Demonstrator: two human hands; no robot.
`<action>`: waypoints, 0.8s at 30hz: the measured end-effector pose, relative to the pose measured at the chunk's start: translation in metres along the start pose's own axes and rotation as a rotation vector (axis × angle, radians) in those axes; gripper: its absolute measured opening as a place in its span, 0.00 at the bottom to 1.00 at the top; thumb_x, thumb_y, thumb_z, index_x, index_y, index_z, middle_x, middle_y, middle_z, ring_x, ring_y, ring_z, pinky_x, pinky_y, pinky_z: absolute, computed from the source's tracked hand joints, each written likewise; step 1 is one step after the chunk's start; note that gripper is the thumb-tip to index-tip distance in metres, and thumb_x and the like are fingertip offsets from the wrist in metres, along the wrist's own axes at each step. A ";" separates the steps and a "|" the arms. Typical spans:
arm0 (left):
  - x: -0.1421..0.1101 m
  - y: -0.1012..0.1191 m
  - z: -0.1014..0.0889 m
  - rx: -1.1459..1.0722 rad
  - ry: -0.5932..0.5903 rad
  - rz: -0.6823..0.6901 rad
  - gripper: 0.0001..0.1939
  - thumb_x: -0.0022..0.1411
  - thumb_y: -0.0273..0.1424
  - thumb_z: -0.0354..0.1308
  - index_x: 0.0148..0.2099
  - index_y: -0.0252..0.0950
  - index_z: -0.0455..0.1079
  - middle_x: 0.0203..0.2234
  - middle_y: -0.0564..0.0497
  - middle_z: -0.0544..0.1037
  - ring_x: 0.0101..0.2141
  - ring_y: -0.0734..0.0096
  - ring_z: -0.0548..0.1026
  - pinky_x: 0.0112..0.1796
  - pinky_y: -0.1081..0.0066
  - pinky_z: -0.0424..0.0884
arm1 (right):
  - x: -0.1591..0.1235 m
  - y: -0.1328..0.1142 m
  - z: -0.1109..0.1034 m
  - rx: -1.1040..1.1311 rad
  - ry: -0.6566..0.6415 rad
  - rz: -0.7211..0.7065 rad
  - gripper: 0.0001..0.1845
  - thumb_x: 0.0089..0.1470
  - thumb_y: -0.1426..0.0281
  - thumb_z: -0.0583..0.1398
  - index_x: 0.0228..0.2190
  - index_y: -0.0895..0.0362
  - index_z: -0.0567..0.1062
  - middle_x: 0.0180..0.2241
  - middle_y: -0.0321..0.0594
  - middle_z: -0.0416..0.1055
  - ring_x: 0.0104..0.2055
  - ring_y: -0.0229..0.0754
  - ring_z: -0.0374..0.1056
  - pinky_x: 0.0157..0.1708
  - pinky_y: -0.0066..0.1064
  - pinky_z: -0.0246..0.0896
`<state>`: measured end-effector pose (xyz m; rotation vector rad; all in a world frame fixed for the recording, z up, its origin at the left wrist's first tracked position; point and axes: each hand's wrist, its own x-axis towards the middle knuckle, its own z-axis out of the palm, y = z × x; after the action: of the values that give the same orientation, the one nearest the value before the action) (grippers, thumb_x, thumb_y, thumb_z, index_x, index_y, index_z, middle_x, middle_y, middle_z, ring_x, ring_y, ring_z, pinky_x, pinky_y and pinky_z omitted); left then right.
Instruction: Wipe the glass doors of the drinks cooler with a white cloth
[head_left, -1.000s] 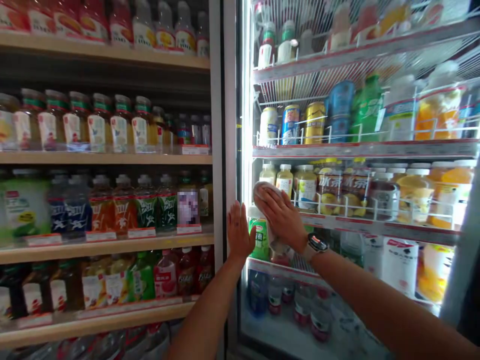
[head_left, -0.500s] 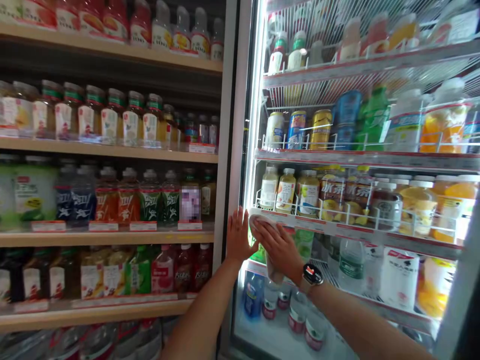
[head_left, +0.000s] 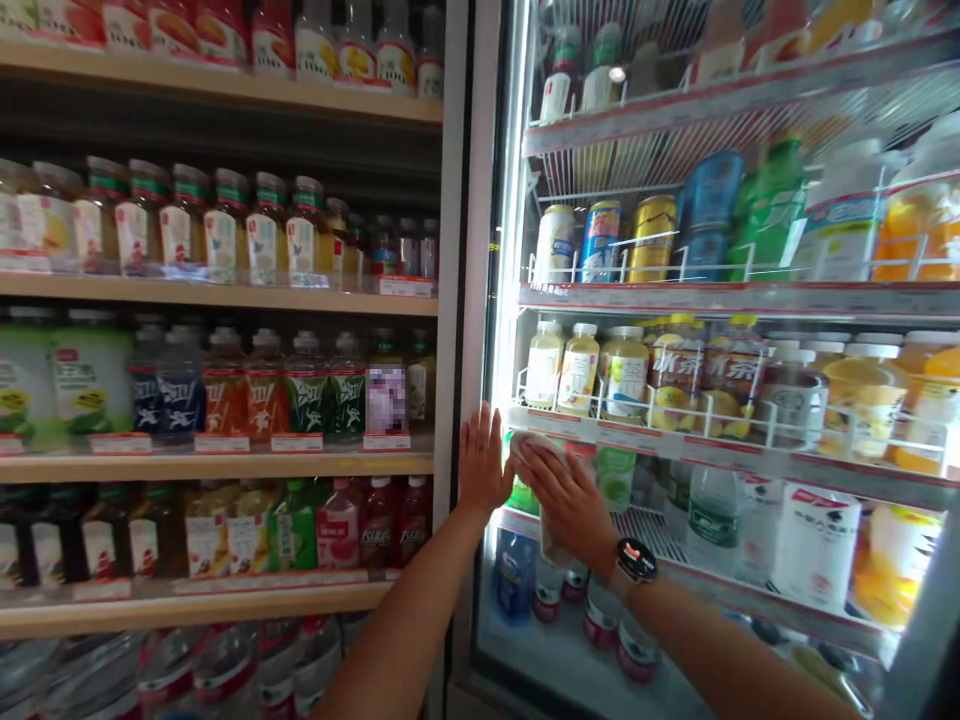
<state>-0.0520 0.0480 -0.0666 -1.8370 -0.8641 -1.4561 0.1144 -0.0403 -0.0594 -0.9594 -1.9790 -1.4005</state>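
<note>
My right hand (head_left: 568,497), with a watch on its wrist, presses a pale cloth (head_left: 534,446) flat against the glass door (head_left: 750,400) of a lit drinks fridge, near the door's left side. The fingers lie stretched over the cloth. My left hand (head_left: 484,462) rests flat and open on the door's left frame (head_left: 475,250), fingers pointing up, just left of the cloth.
Behind the glass, wire shelves (head_left: 720,298) carry cans, bottles and cartons. To the left stand open wooden shelves (head_left: 225,300) packed with bottled drinks and price tags. Several large water bottles (head_left: 225,670) sit at the bottom left.
My right hand and the cloth have slid down the glass, from the middle shelf's bottles to just below that shelf's rail. The left hand stays on the frame.
</note>
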 end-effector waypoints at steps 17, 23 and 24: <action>0.003 0.002 0.000 -0.032 0.042 -0.017 0.34 0.71 0.40 0.40 0.73 0.33 0.35 0.70 0.38 0.43 0.69 0.54 0.42 0.65 0.50 0.47 | 0.030 0.015 -0.009 0.043 0.017 0.161 0.32 0.59 0.77 0.51 0.64 0.55 0.60 0.66 0.42 0.57 0.68 0.46 0.52 0.70 0.46 0.28; 0.002 0.002 0.000 -0.010 0.010 -0.017 0.35 0.71 0.40 0.40 0.73 0.32 0.35 0.70 0.36 0.43 0.69 0.53 0.42 0.65 0.49 0.49 | -0.025 -0.017 0.003 0.046 -0.035 0.083 0.32 0.58 0.76 0.54 0.63 0.55 0.61 0.65 0.41 0.59 0.66 0.46 0.54 0.70 0.44 0.31; 0.002 0.002 0.000 -0.006 0.011 -0.020 0.35 0.71 0.39 0.40 0.73 0.32 0.35 0.70 0.36 0.43 0.69 0.53 0.42 0.65 0.49 0.49 | -0.032 -0.021 0.004 0.046 -0.041 0.082 0.31 0.58 0.76 0.54 0.63 0.55 0.62 0.65 0.41 0.59 0.66 0.46 0.55 0.69 0.44 0.32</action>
<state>-0.0500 0.0472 -0.0650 -1.8286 -0.8760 -1.4813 0.1169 -0.0485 -0.0969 -1.0439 -1.9699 -1.2950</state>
